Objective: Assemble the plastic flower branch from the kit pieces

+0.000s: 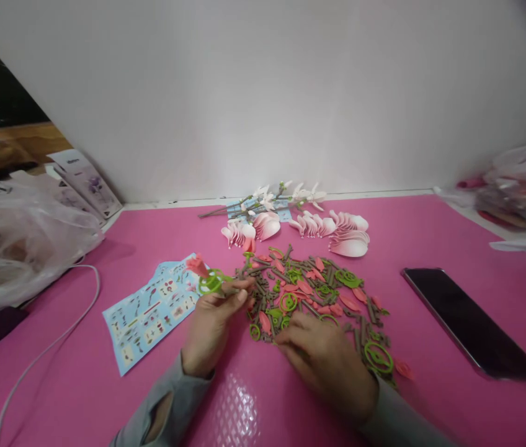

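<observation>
My left hand [214, 323] is closed on a toy flower piece with a coral-pink bud [196, 266] and green rings [211, 281] below it. The piece is tilted to the left, above the blue printed sheet [151, 313]. At the near edge of the loose parts pile [291, 288], my right hand [323, 354] has its fingers bent and thumb close to them. Whatever its fingertips grip, if anything, is hidden. Brown stems, coral petals and green rings make up the pile.
Behind the pile lie pale pink petal stacks [350, 241] and white-blossomed branches [263, 202]. A dark phone [472, 323] rests at the right. Plastic bags [25, 236] and a white cable [62, 338] are on the left, and a wall [272, 99] rises behind the pink table [142, 233].
</observation>
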Demonstrator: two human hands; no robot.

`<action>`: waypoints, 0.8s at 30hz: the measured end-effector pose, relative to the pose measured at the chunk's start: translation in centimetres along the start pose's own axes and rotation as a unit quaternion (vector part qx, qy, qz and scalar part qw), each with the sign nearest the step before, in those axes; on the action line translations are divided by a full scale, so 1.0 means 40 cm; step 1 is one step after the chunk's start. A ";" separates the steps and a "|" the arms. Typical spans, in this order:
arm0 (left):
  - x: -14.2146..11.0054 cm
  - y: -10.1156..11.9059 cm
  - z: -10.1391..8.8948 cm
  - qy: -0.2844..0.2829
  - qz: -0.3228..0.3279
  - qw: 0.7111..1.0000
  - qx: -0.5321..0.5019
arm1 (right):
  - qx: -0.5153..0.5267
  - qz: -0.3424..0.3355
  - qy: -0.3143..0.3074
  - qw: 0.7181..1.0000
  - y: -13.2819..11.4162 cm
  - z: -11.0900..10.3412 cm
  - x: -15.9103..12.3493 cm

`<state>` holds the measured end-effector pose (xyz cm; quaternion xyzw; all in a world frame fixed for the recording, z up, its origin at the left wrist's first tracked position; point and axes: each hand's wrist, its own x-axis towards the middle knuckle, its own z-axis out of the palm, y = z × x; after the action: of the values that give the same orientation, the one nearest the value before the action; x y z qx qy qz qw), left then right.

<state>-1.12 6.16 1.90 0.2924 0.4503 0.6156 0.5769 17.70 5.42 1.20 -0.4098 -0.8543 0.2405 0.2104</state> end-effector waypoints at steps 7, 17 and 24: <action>-0.009 -0.012 0.010 -0.043 -0.039 0.997 0.050 | -0.139 -0.032 -0.013 0.990 -0.008 0.064 0.010; -0.009 -0.030 0.006 -0.074 -0.060 0.995 0.017 | -0.128 -0.011 0.038 0.991 0.024 0.054 0.023; -0.021 -0.022 0.018 -0.092 -0.116 0.986 -0.074 | 0.043 0.027 0.093 0.994 0.022 0.004 0.020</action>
<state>0.05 5.43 1.54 0.2499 0.3797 0.5463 0.7035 17.67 6.49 0.68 -0.4441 -0.8086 0.2434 0.2995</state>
